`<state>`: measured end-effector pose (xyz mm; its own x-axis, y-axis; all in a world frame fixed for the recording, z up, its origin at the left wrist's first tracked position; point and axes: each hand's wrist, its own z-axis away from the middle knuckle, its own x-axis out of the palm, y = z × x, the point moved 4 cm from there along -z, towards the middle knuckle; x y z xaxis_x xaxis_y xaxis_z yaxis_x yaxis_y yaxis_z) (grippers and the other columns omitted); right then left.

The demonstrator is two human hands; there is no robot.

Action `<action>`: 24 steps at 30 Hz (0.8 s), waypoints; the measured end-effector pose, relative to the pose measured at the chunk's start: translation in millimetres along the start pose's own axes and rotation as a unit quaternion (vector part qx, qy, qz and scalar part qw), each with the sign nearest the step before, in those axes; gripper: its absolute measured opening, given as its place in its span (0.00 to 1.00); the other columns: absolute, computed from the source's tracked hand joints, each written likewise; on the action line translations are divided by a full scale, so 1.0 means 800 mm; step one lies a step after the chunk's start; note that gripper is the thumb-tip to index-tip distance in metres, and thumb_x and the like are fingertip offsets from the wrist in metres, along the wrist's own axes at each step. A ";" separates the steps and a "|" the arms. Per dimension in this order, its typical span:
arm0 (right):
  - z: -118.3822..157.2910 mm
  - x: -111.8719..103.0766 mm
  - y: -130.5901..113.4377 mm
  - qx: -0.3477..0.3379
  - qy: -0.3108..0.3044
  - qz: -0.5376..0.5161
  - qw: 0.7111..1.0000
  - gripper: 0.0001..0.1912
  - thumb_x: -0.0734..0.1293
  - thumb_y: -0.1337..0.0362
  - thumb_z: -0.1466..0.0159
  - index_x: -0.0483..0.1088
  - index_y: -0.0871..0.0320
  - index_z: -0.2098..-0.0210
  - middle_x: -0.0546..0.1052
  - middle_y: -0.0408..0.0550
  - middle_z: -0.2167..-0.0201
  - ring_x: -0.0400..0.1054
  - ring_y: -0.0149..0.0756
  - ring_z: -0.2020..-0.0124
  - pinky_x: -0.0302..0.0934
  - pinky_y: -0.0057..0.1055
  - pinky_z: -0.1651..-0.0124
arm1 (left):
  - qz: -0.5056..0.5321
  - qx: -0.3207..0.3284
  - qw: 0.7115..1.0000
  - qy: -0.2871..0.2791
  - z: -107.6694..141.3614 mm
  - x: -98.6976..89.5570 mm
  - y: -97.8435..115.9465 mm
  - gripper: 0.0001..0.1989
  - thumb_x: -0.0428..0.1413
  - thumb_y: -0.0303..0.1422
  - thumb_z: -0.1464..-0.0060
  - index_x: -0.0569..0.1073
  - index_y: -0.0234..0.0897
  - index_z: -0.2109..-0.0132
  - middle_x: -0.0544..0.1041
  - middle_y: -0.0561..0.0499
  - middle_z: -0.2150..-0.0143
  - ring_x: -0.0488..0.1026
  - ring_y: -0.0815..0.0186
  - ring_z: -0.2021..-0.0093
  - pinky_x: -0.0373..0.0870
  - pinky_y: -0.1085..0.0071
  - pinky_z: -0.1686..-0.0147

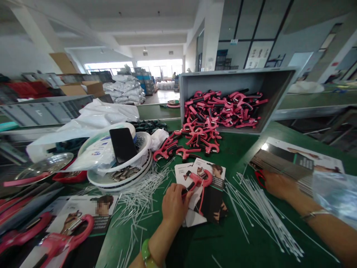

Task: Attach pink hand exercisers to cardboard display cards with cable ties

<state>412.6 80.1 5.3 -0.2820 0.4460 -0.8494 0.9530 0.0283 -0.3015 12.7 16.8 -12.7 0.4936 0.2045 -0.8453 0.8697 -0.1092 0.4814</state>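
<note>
My left hand [175, 203], with a green bangle at the wrist, has its fingers wrapped round the handle of a pink-and-black hand grip [205, 178]. That grip lies on a small pile of printed cards [213, 199] at the middle of the green table. On the right, my right hand [279, 184] is closed on a red-handled tool [260, 178], beside a stack of cards [301, 160]. White zip ties [267, 212] lie in a bundle between the card pile and my right forearm.
Behind stands a tipped grey crate [237, 76] spilling pink hand grips [223, 108]. To the left are white bowls [119, 182] with metal springs and a black phone [122, 145], loose ties [139, 193], and carded grips [69, 238]. A plastic bag [337, 195] lies at right.
</note>
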 end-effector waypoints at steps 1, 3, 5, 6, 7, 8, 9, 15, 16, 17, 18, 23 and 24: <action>0.000 0.004 -0.001 0.001 -0.027 0.002 1.000 0.06 0.66 0.75 0.50 0.71 0.61 0.80 0.68 0.46 0.86 0.59 0.28 0.86 0.44 0.32 0.77 | 0.003 -0.002 1.000 -0.002 0.000 -0.001 0.000 0.11 0.51 0.40 0.44 0.71 0.38 0.61 0.71 0.47 0.61 0.69 0.60 0.59 0.66 0.67 0.61; -0.001 0.006 -0.005 0.005 -0.086 0.010 0.996 0.03 0.67 0.73 0.50 0.73 0.62 0.76 0.70 0.47 0.84 0.62 0.29 0.84 0.46 0.31 0.77 | 0.018 0.002 1.000 -0.003 -0.001 -0.007 0.003 0.11 0.52 0.39 0.44 0.72 0.39 0.58 0.72 0.48 0.60 0.69 0.60 0.57 0.66 0.67 0.60; -0.003 -0.003 -0.012 0.015 -0.110 0.016 0.994 0.06 0.68 0.70 0.51 0.74 0.63 0.71 0.72 0.48 0.81 0.65 0.31 0.82 0.49 0.30 0.76 | 0.033 0.023 0.999 0.004 -0.004 -0.013 0.011 0.13 0.54 0.37 0.46 0.72 0.42 0.54 0.72 0.47 0.56 0.68 0.60 0.56 0.65 0.65 0.57; -0.001 -0.009 -0.018 0.024 -0.122 0.005 0.992 0.10 0.69 0.67 0.50 0.74 0.63 0.67 0.73 0.48 0.81 0.66 0.33 0.82 0.50 0.30 0.76 | 0.037 0.039 0.999 0.005 -0.006 -0.015 0.018 0.13 0.54 0.38 0.46 0.73 0.45 0.53 0.71 0.47 0.54 0.68 0.59 0.54 0.65 0.64 0.56; 0.004 -0.015 -0.027 0.031 -0.140 -0.020 0.990 0.14 0.68 0.65 0.49 0.74 0.62 0.63 0.73 0.47 0.81 0.67 0.34 0.81 0.52 0.30 0.76 | 0.035 0.053 0.998 0.003 -0.008 -0.016 0.025 0.12 0.55 0.38 0.47 0.74 0.47 0.54 0.71 0.48 0.52 0.67 0.58 0.53 0.64 0.62 0.54; 0.011 -0.019 -0.040 0.037 -0.163 -0.055 0.984 0.17 0.67 0.63 0.47 0.72 0.62 0.58 0.73 0.45 0.81 0.67 0.34 0.81 0.54 0.29 0.76 | 0.029 0.061 0.998 -0.005 -0.010 -0.015 0.032 0.11 0.55 0.39 0.47 0.76 0.48 0.57 0.71 0.48 0.50 0.67 0.57 0.52 0.63 0.61 0.54; 0.021 -0.021 -0.058 0.030 -0.196 -0.111 0.974 0.19 0.65 0.61 0.45 0.70 0.62 0.54 0.73 0.44 0.81 0.68 0.34 0.80 0.57 0.29 0.76 | 0.022 0.061 0.998 -0.016 -0.012 -0.013 0.038 0.09 0.55 0.39 0.48 0.77 0.49 0.60 0.71 0.48 0.50 0.67 0.55 0.52 0.63 0.59 0.54; 0.086 -0.022 -0.188 -0.231 -0.220 -0.086 0.944 0.23 0.62 0.69 0.43 0.66 0.56 0.48 0.77 0.48 0.65 0.72 0.35 0.69 0.64 0.31 0.68 | 0.069 0.008 0.997 -0.041 -0.021 0.003 0.046 0.07 0.55 0.36 0.49 0.78 0.42 0.69 0.73 0.47 0.52 0.67 0.56 0.51 0.63 0.59 0.54; 0.090 -0.021 -0.201 -0.275 -0.194 -0.037 0.941 0.24 0.61 0.72 0.44 0.66 0.55 0.48 0.77 0.49 0.63 0.72 0.36 0.67 0.65 0.32 0.67 | 0.093 0.001 0.995 -0.044 -0.022 0.005 0.044 0.08 0.55 0.36 0.48 0.77 0.41 0.70 0.73 0.47 0.53 0.67 0.57 0.51 0.63 0.59 0.53; 0.093 -0.019 -0.211 -0.306 -0.171 0.017 0.936 0.25 0.61 0.75 0.45 0.66 0.55 0.48 0.77 0.50 0.64 0.72 0.37 0.68 0.64 0.32 0.68 | 0.116 -0.005 0.992 -0.047 -0.023 0.005 0.041 0.08 0.55 0.37 0.49 0.77 0.40 0.70 0.73 0.47 0.53 0.68 0.58 0.51 0.63 0.60 0.53; 0.094 -0.016 -0.218 -0.326 -0.152 0.069 0.930 0.25 0.61 0.76 0.45 0.67 0.55 0.49 0.76 0.50 0.67 0.71 0.37 0.70 0.64 0.31 0.70 | 0.138 -0.010 0.989 -0.050 -0.024 0.006 0.038 0.08 0.55 0.36 0.49 0.77 0.40 0.71 0.73 0.48 0.53 0.68 0.58 0.51 0.63 0.61 0.52; 0.089 -0.014 -0.241 -0.402 -0.073 0.186 0.894 0.21 0.63 0.78 0.47 0.70 0.58 0.55 0.74 0.52 0.70 0.70 0.40 0.71 0.60 0.31 0.73 | 0.206 -0.025 0.977 -0.050 -0.029 0.009 0.029 0.09 0.56 0.35 0.50 0.76 0.39 0.74 0.74 0.48 0.57 0.68 0.60 0.52 0.63 0.63 0.52; 0.088 -0.016 -0.245 -0.415 -0.063 0.185 0.888 0.21 0.63 0.79 0.47 0.70 0.59 0.56 0.74 0.52 0.70 0.70 0.40 0.71 0.59 0.30 0.73 | 0.216 -0.026 0.975 -0.051 -0.031 0.010 0.028 0.09 0.56 0.35 0.50 0.75 0.38 0.75 0.75 0.49 0.58 0.69 0.61 0.52 0.63 0.63 0.52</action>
<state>221.6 5.8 44.9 0.1077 0.4594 -0.8817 0.7207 0.5748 0.3876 36.2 39.8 -2.9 0.8135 0.0518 -0.5793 0.5811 -0.1145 0.8057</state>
